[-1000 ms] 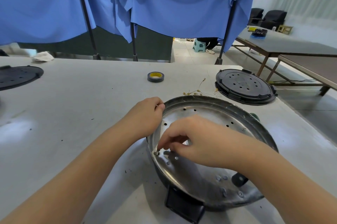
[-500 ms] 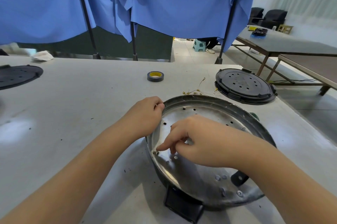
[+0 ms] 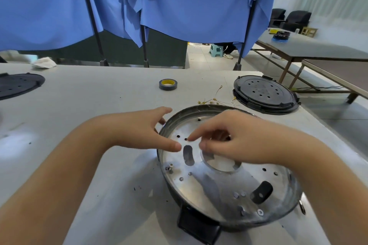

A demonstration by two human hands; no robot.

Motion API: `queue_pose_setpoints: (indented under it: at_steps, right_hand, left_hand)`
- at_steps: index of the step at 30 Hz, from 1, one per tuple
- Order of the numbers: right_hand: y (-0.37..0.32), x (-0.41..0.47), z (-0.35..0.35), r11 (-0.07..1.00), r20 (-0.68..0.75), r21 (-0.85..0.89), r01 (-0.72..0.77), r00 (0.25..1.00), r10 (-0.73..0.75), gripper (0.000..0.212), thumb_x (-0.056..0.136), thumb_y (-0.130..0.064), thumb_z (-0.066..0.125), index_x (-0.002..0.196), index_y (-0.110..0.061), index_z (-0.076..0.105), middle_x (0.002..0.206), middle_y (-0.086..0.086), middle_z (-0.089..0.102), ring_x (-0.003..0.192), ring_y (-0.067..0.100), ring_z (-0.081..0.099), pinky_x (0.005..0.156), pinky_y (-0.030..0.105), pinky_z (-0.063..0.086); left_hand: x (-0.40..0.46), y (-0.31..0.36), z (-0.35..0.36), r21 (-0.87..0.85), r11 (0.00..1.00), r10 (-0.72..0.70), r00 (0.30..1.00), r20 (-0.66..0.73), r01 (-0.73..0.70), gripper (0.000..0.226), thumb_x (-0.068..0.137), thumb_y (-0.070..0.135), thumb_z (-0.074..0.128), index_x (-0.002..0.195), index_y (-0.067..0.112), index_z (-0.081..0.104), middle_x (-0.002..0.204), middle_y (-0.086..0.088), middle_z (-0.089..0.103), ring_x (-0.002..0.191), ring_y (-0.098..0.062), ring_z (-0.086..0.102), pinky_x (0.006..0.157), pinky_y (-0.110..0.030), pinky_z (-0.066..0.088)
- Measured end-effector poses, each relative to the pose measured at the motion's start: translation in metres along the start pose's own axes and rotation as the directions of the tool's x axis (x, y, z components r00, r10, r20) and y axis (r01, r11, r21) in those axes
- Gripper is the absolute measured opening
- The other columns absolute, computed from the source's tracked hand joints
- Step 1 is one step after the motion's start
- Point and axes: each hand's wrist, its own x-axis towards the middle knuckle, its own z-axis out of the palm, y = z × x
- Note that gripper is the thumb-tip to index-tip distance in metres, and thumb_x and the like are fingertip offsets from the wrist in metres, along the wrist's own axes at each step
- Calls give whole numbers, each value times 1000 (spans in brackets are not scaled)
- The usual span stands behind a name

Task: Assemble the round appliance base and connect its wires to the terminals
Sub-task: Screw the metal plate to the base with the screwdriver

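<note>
The round appliance base (image 3: pixel 229 181) sits on the table (image 3: pixel 89 105) near its right front corner, open side up, with a perforated metal plate (image 3: pixel 209 185) seated inside it. The terminal wires (image 3: pixel 211 102) lie loose on the table just beyond the far rim of the base, apart from both hands.

Risks at this stage:
- A small screw (image 3: pixel 169 167) rests on the plate near its left edge. Any jolt to the base could roll it into a slot or hole in the plate — it would then be hard to recover.
- The base appears tilted, its near rim overhanging a black block (image 3: pixel 197 226). Downward pressure from either hand could rock it and shift the plate out of alignment.
- The thin wires could be swept off the table edge or snagged by a forearm reaching over them.

Hand pose:
- Left hand (image 3: pixel 143 129) — fingers spread and mostly straight, thumb extended over the left part of the plate, remaining fingers reaching toward the outer rim. It holds nothing.
- Right hand (image 3: pixel 235 141) — hovering over the plate's centre opening, fingers loosely curled, index finger extended toward a small hole. Whether it pinches a small part cannot be determined; motion blur obscures the fingertips.
</note>
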Motion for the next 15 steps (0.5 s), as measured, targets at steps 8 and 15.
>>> queue_pose_setpoints:
  at_steps: [8, 15]
  right_hand:
    - [39, -12, -42, 964, -284, -118, -240, 938, 199, 16, 90, -39, 60, 78, -31, 68, 65, -27, 62, 61, -11, 56, 58, 16, 39]
    - [88, -14, -55, 842, -353, -138, -521, 820, 450, 23, 92, -36, 60, 77, -19, 65, 73, -2, 67, 72, 16, 63, 70, 33, 53]
  left_hand:
    - [-27, 31, 8, 243, 958, 184, 976, -112, -153, 22, 72, 51, 75, 89, 42, 64, 93, 25, 58, 89, 8, 54, 77, -15, 48]
    - [-24, 34, 22, 338, 939, 81, 996, -44, -61, 7, 74, 33, 68, 80, 35, 68, 74, 20, 65, 71, 1, 61, 69, -22, 55]
